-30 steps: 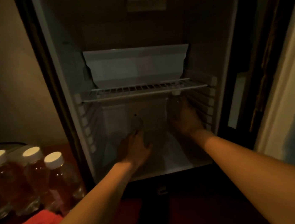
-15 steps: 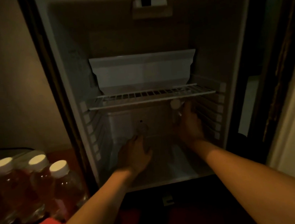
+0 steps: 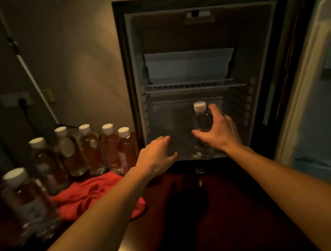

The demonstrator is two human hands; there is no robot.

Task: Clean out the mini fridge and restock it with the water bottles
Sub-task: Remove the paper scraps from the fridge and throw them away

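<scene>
Fridge (image 3: 266, 50) — one bottle (image 3: 201, 121) inside, seven bottles (image 3: 92, 149) outside, one red cloth (image 3: 89, 193)

Right hand (image 3: 218, 133) grips bottle (image 3: 201, 121) in fridge (image 3: 232, 33); left hand (image 3: 157, 156) empty.

Head view, downward, near open fridge (image 3: 194, 59)

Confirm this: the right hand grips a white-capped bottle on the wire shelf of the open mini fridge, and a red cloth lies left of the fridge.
Not quite. In the head view the right hand has its grip on the white-capped bottle below the wire shelf, in the lower compartment of the open mini fridge. The red cloth does lie left of the fridge.
</scene>
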